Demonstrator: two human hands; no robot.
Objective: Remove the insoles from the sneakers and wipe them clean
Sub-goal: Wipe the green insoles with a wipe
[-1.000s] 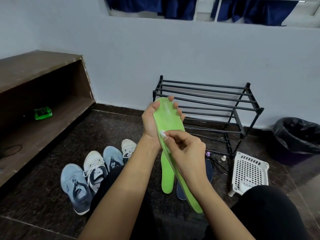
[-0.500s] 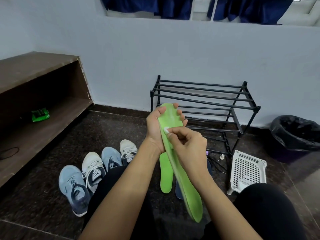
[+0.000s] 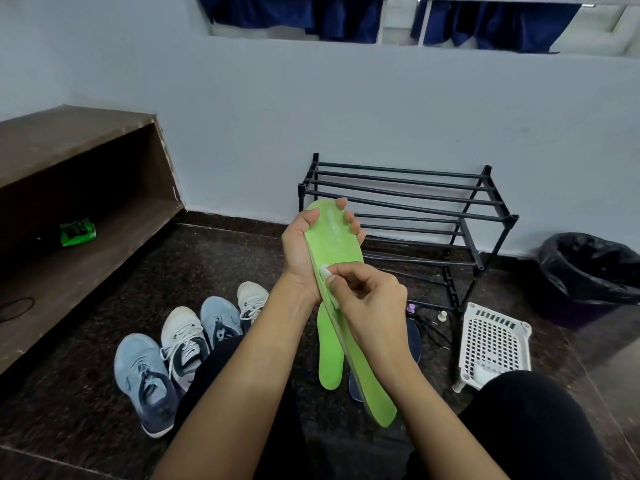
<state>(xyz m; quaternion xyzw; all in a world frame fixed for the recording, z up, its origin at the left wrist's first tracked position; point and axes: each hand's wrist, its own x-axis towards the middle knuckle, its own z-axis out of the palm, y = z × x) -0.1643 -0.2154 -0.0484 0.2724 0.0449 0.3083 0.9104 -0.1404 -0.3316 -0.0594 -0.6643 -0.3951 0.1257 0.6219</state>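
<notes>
Gripping green insole (image 3: 334, 237): left fingers (image 3: 341, 204) | right fingers (image 3: 349, 272) pinch wipe (image 3: 325, 270) | floor (image 3: 242, 258): four sneakers (image 3: 183, 341), two insoles (image 3: 330, 358)

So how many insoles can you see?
3. The green insole in the left hand, a second green insole on the floor, and a dark insole beside it. Others may be hidden.

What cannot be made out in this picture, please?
All in the head view:
The white wipe: mostly covered by fingers of the right hand, material unclear.
The dark insole: largely behind the right forearm and the green insole.
The sneakers: insides too dark and small to show insoles.
The green packet: label too small.
The bin: cut off by the right edge.
</notes>
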